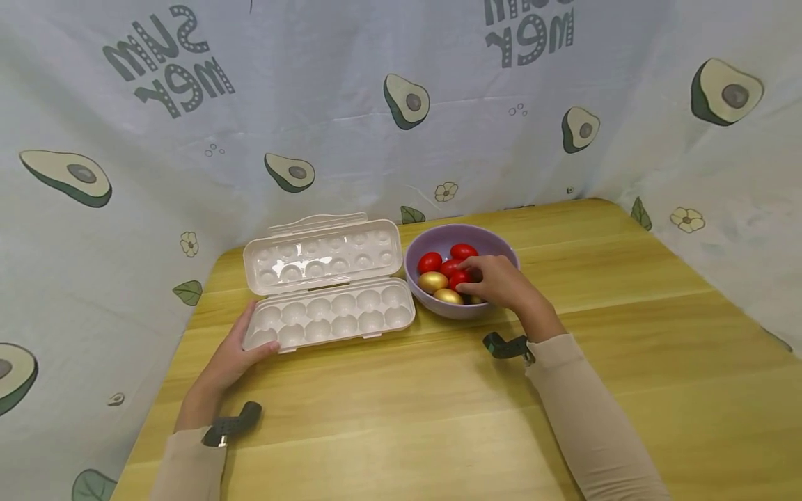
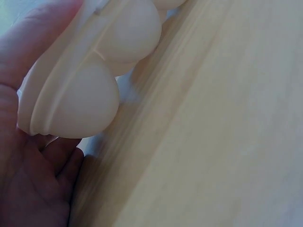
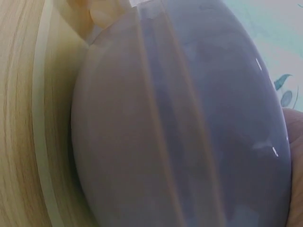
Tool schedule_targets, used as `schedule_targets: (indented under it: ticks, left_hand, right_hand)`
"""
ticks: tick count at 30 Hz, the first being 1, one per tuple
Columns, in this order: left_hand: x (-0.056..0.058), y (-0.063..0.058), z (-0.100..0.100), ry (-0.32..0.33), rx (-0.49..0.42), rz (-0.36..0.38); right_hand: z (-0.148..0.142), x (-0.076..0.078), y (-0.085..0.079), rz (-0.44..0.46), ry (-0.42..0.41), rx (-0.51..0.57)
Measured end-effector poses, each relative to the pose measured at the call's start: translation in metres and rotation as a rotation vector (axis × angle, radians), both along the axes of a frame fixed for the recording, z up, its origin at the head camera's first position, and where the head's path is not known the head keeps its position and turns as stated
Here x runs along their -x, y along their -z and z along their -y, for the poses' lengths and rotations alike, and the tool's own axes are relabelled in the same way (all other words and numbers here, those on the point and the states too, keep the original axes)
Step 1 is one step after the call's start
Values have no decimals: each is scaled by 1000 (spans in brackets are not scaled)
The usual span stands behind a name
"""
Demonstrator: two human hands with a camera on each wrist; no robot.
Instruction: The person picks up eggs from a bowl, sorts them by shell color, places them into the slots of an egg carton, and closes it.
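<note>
An opened pale plastic egg box (image 1: 332,316) lies at the left of the table, its cups holding nothing. My left hand (image 1: 233,355) grips its left end; in the left wrist view the thumb (image 2: 35,45) lies over the rim and the other fingers are partly hidden beneath. To the right, a purple bowl (image 1: 460,311) holds several red and gold eggs. Reaching into the bowl, my right hand (image 1: 501,284) pinches a red egg (image 1: 459,280) between thumb and fingers. Only the bowl's outer side (image 3: 142,123) fills the right wrist view, which hides the fingertips.
The egg box's dimpled lid (image 1: 322,257) is folded back behind the cups, near the printed curtain (image 1: 351,139). Bowl and box stand close together on the wooden table (image 1: 401,417). Gold eggs (image 1: 432,282) lie at the bowl's near left side.
</note>
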State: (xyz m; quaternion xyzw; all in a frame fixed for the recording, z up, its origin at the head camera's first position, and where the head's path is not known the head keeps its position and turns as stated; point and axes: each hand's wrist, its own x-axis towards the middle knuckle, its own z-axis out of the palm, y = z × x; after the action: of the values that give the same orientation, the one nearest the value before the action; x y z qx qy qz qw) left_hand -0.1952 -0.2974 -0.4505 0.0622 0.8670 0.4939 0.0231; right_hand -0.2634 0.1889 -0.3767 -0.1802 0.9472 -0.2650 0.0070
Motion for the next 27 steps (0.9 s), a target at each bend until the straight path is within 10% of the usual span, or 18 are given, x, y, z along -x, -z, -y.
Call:
schedule_targets:
  ticks: [27]
  left_hand:
    - [-2, 0, -3, -27, 72, -36]
  right_hand:
    - [-3, -1, 3, -72, 0, 50]
